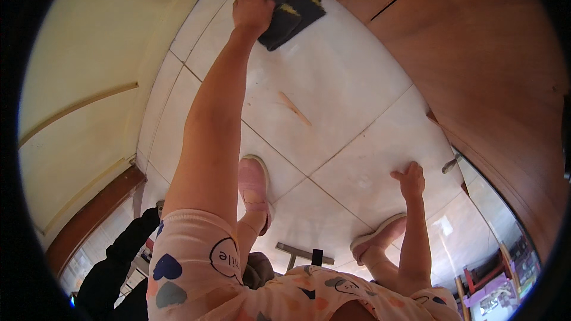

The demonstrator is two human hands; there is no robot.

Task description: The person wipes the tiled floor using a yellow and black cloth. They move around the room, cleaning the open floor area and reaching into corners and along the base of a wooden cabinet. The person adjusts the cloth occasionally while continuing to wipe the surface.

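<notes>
At the far end of the tiled floor, my left hand (pixel 254 9) presses down on a ragged dark grey and yellow cloth (pixel 292 20). Its fingers lie over the yellow part, and the fingertips are hard to make out. The cloth is bunched near the hand, while a dark flap spreads flat to the right. My right hand (pixel 410 180) holds nothing; its thumb stands apart from the bent fingers, above the right shoe. Between the hands, a thin light-brown strip (pixel 294 108) lies on a pale floor tile (pixel 348 80).
A cream panel (pixel 98 53) rises on the left, and a brown wooden panel (pixel 482 53) on the right. Beside the latter is a mirror (pixel 486 205). Pink shoes (pixel 253 178) stand on the floor. Lower left, a black sleeve-like shape (pixel 120 249) shows; a T-shaped bar (pixel 303 253) lies behind.
</notes>
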